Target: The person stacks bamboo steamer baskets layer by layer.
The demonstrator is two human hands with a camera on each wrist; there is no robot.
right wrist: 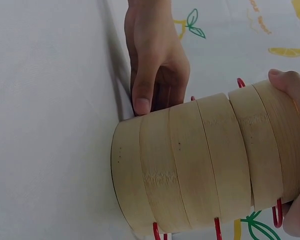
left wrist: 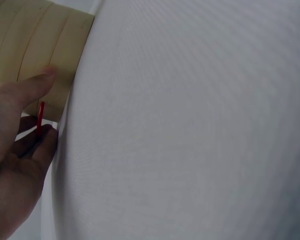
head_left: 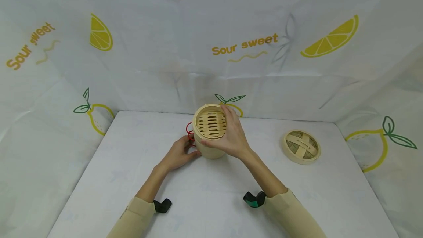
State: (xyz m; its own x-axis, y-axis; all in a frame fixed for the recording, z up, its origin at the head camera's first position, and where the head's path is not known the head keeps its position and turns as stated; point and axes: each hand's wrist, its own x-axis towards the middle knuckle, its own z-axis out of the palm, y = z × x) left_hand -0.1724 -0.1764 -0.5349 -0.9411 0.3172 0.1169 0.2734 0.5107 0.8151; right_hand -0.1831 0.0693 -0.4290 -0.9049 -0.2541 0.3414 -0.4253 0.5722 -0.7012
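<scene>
Aligning, I think, the steamer stack [right wrist: 190,165] near the bench's [head_left: 112,183] back edge; my left hand [head_left: 178,154] grips its base, my right hand [head_left: 234,137] the top tier [head_left: 211,124]. Next move probably calls for level seating. Lid [head_left: 301,146]: toward back right corner.

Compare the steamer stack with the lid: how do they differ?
The stack is tall; the lid is shallow. The stack's top has slotted slats; the lid's is woven with crossed strips. The right hand grips the stack; the lid lies apart, untouched. Both are round and pale.
</scene>
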